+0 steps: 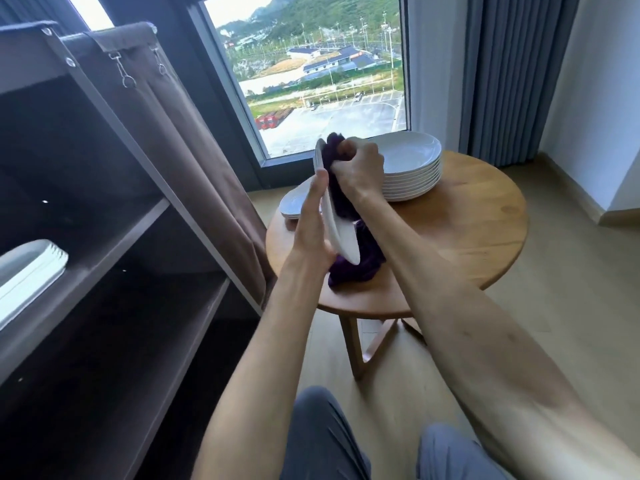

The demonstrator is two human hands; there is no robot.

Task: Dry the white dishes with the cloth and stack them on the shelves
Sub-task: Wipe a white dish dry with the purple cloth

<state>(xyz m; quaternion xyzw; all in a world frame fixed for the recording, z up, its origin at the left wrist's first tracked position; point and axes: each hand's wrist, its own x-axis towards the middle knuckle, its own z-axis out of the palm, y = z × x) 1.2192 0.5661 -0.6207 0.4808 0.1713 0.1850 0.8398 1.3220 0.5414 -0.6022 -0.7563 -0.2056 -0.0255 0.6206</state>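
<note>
My left hand (313,223) holds a white plate (337,233) on edge above the round wooden table (467,230), thumb on the near side of its rim. My right hand (358,171) grips a bunched dark purple cloth (341,199) and presses it against the plate's inner face. The cloth's loose end hangs down onto the table. Behind my hands stands a tall stack of white plates (412,174), and a short stack of white plates (292,206) lies to its left. Several white dishes (29,275) are stacked on a shelf at the left.
A dark brown shelf unit (114,244) with a drawn-back fabric cover (194,157) fills the left side. A large window lies beyond the table, grey curtains hang at the right. My knees (381,445) are at the bottom over the wooden floor.
</note>
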